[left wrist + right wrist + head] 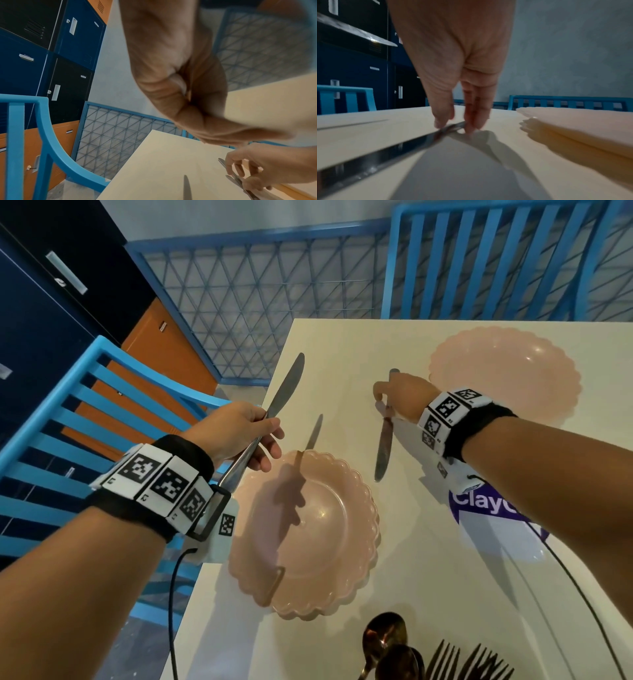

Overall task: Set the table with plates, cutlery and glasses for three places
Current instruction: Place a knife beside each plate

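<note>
Left hand (pixel 239 433): fingers curled round the handle of a table knife (pixel 274 409), held in the air, blade pointing far, above the left edge of the bench (pixel 329 344). Right hand (pixel 400 398): thumb and fingertips pinch one end of a second knife (pixel 383 446) lying flat on the bench, between the near pink plate (pixel 342 542) and the far pink plate (pixel 507 371). Spoons (pixel 387 642) and forks (pixel 469 662): grouped at the near edge.

Bare table (pixel 342 354) opens between my two pink plates, near plate (pixel 329 559) and far plate (pixel 534 392), though spoons (pixel 387 645) and forks (pixel 469 662) crowd the near edge.
</note>
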`<action>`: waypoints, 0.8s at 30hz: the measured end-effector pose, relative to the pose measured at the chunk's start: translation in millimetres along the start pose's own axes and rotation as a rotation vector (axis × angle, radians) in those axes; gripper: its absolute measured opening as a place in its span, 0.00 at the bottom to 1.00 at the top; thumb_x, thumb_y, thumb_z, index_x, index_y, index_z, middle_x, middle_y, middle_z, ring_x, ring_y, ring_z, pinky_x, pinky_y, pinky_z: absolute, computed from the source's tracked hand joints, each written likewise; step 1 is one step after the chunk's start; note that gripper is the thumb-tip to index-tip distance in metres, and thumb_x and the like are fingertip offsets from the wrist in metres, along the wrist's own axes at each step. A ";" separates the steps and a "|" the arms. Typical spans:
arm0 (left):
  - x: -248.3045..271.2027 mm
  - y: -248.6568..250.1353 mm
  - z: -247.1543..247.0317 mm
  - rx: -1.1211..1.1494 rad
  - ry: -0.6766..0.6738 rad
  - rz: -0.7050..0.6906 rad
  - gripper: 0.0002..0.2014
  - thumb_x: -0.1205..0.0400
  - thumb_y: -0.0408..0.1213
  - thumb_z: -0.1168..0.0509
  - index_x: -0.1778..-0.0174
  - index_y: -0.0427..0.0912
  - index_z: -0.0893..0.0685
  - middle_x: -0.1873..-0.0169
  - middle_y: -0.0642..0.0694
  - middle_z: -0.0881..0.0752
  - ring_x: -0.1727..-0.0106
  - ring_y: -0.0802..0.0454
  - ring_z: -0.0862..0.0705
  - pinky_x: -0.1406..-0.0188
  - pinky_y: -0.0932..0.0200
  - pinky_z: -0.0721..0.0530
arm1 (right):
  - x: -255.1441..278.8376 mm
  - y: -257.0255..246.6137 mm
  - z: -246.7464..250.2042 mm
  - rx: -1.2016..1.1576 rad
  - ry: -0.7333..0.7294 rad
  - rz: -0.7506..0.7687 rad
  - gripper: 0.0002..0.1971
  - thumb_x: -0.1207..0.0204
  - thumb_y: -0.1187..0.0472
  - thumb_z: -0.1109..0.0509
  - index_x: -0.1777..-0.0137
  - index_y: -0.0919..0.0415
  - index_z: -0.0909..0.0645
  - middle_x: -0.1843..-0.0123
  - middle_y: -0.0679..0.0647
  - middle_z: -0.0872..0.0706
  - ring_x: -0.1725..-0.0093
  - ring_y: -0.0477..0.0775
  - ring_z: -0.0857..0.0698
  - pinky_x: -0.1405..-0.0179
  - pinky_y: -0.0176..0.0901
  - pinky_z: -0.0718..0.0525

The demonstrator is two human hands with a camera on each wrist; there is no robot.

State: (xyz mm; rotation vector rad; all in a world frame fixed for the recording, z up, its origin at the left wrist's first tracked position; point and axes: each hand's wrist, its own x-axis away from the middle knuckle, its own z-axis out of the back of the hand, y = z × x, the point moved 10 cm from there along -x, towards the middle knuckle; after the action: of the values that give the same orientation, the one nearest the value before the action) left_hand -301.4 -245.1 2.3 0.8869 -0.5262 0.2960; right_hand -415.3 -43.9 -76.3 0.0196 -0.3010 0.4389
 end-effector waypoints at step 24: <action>-23.6 8.8 -15.3 -0.004 -0.031 -0.029 0.13 0.14 0.40 0.44 0.51 0.35 0.19 0.71 0.42 0.14 0.80 0.52 0.18 0.81 0.64 0.20 | -48.5 60.2 16.3 -0.232 0.070 -0.460 0.23 0.18 0.72 0.44 0.23 0.76 0.39 0.25 0.72 0.31 0.30 0.66 0.24 0.35 0.49 0.23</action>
State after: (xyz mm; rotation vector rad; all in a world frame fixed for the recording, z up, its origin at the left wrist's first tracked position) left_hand -320.3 -228.4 -12.8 0.8961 -0.5416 0.2552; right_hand -487.1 -10.9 -77.6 -0.1503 -0.2674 -0.0528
